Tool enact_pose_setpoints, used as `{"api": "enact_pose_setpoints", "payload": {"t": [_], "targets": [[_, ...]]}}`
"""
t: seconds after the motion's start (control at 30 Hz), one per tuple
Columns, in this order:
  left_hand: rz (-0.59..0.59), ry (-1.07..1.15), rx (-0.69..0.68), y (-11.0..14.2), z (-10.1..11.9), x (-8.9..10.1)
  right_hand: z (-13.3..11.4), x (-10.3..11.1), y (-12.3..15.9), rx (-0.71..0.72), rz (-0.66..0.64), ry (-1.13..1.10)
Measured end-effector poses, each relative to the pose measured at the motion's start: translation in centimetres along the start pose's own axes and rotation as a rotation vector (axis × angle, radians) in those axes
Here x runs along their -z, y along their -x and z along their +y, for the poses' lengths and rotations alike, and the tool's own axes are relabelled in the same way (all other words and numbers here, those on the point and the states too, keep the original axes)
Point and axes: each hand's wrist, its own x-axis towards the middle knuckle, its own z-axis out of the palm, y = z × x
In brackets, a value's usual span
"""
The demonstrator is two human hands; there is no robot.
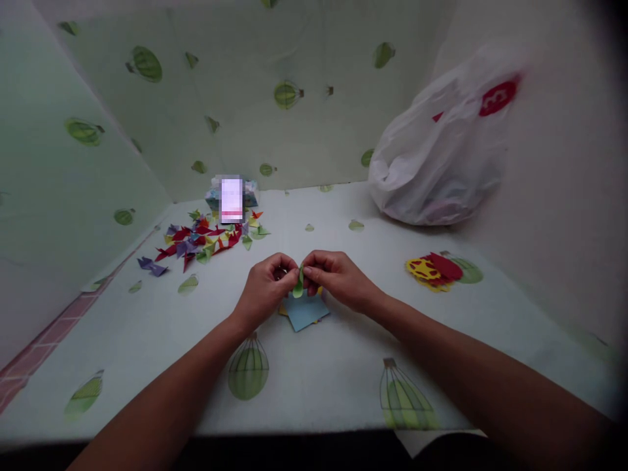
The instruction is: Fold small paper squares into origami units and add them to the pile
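A small folded piece of green paper (298,285) is pinched between both hands, above the middle of the table. My left hand (269,282) grips its left side with thumb and fingertips. On the other side, my right hand (336,278) holds it with thumb and forefinger, the remaining fingers curled. Just below the hands lies a stack of paper squares, a light blue sheet (307,311) on top and yellow edges showing beneath. The hands hide the far part of that stack.
Folded paper cranes (196,242) in several colours lie heaped at back left, before a tissue box (251,193) and a lit, blurred phone screen (231,198). Red and yellow paper cutouts (432,270) lie at right. A full white plastic bag (436,157) stands at back right.
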Motion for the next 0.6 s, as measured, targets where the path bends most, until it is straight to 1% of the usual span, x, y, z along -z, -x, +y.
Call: {"api": "enact_pose_setpoints", "payload": {"t": [0.23, 0.6], "targets": [[0.015, -0.064, -0.042, 0.02, -0.18, -0.01, -0.08, 0.0, 0.02, -0.002, 0.017, 0.018], [0.014, -0.095, -0.039, 0.06, -0.18, -0.06, -0.15, -0.03, 0.0, -0.02, 0.036, 0.048]]}}
